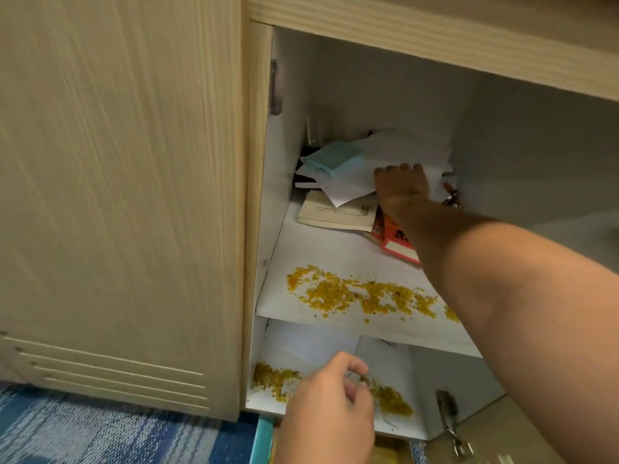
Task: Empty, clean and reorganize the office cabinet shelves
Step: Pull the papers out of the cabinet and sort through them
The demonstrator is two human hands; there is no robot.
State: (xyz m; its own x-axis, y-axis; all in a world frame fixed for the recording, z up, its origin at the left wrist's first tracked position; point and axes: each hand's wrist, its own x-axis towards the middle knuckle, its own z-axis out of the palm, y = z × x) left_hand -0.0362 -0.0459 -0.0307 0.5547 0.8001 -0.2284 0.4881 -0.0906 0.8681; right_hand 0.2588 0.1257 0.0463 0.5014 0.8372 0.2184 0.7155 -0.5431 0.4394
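White papers (pixel 398 152) at the shelf's (pixel 335 259) back lie under the right hand (pixel 402 184) (fingers pressing flat); left hand (pixel 330 393), lower down, hangs loosely curled, grasping nothing.

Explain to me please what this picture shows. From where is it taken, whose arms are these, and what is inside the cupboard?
There is no machine here. A person wears a camera on the head, so you look down along their own arms into an open cabinet.

The right hand reaches deep onto the upper shelf and lies on a heap of loose white papers. Whether it grips them, I cannot tell. Beside it are a pale blue pad, a cream booklet and a red book.

The left hand is low, before the lower shelf, fingers loosely curled; whether it holds anything is unclear.

Yellow crumbs are spilled over both shelves.
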